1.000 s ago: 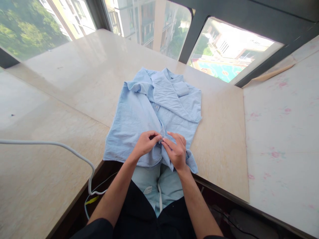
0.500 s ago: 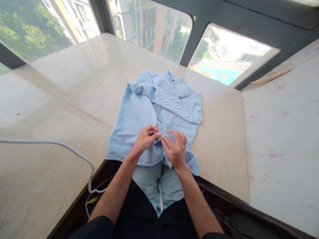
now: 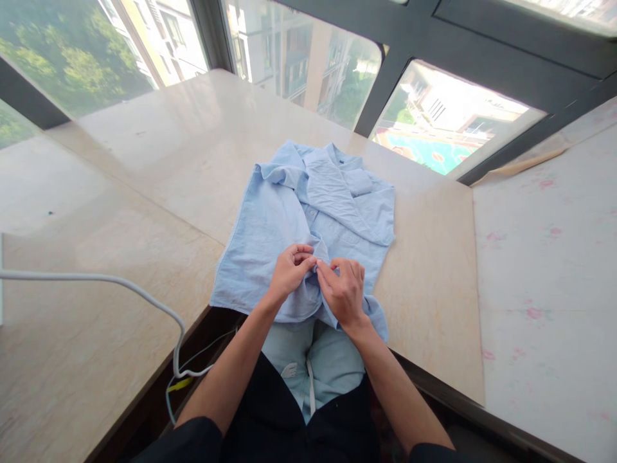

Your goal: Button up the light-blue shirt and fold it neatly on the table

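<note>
A light blue button-up shirt [image 3: 260,257] lies front up on the stone-look ledge, its sleeves folded across the chest and its collar toward the window. My left hand [image 3: 292,270] pinches the front edge near the hem between thumb and fingers. Right beside it, my right hand [image 3: 342,286] grips the same edge, the fingertips of both hands almost meeting. The fabric is lifted and bunched there. Whatever small part sits between the fingertips is hidden. Part of the hem hangs over the ledge's front edge, above my lap.
The pale ledge [image 3: 429,276] runs back to dark-framed windows [image 3: 385,83]. A white cable [image 3: 120,280] crosses the left side and drops past the edge near a yellow tag [image 3: 180,384]. Flowered wallpaper [image 3: 549,289] borders the right.
The view has shifted slightly, so everything sits a little lower and to the right. My fingers have drawn closer together on the shirt edge, the right-hand fingers curling in more.
</note>
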`<state>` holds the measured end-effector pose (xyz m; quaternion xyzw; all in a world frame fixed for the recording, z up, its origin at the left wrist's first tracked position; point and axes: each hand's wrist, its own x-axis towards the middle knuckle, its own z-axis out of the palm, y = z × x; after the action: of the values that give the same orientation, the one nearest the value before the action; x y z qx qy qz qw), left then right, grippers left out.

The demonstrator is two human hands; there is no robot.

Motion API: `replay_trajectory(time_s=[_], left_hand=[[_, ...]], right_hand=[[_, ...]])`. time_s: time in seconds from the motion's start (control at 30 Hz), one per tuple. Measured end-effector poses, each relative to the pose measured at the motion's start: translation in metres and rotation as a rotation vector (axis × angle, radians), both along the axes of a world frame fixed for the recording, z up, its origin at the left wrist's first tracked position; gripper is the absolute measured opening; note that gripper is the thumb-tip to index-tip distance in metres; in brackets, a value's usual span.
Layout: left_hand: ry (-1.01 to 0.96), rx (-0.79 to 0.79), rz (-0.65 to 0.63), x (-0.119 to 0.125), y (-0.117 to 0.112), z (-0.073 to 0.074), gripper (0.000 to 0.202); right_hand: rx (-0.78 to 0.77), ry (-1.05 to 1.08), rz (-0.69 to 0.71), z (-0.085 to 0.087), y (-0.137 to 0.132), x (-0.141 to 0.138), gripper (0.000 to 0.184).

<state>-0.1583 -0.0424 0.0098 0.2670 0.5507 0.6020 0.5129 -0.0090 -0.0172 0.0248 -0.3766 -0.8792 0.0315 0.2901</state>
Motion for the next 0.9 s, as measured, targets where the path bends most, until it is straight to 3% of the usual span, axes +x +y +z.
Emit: replay_trajectory(time_s=[0.3,0.9], left_hand=[[-0.016,-0.007,-0.055,-0.006,0.000,0.005,0.052],[-0.042,0.039,0.076,-0.005,-0.008,0.002,0.059]], right_hand=[[0.002,0.031,0.046,-0.004,0.007,-0.002,0.024],[-0.108,0.097,0.115,-0.006,0.015,-0.011,0.019]])
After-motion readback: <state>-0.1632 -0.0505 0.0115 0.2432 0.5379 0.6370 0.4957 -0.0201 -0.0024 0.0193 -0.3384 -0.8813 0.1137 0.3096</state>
